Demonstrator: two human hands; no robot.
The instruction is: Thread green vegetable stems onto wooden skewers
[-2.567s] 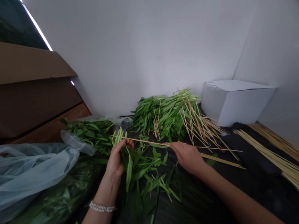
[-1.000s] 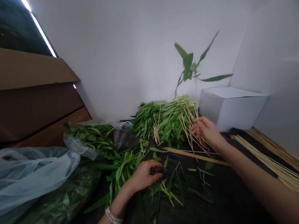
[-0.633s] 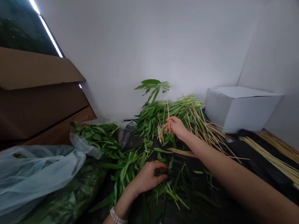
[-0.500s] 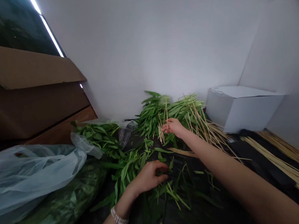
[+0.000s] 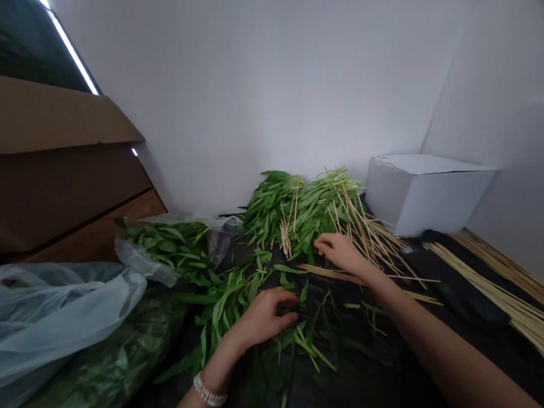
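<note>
My left hand (image 5: 267, 315), with a white beaded bracelet (image 5: 207, 392) at its wrist, hovers over loose leafy greens (image 5: 228, 300). Its fingers are bent, and a gap parts them from the thumb. My right hand (image 5: 340, 252) has its fingers curled in, and nothing shows sticking out of them. Just below it lies a small bundle of thin wooden sticks (image 5: 328, 271). Beyond, bunches of long-leaved greens (image 5: 274, 204) lie against the wall, with several sticks (image 5: 285, 234) resting on them. More sticks (image 5: 367, 227) fan out over the right-hand bunch.
At left are a clear plastic bag of greens (image 5: 101, 377), a whitish plastic bag (image 5: 58, 324) and a cardboard box (image 5: 52, 191). A white box (image 5: 431, 199) stands at back right. Long stick bundles (image 5: 499, 292) lie at right. Cut stems (image 5: 313, 349) litter the dark surface.
My right hand has left the sticks on the greens and moved right and toward me; those sticks stay lying there. My left hand barely moves. The view has shifted slightly.
</note>
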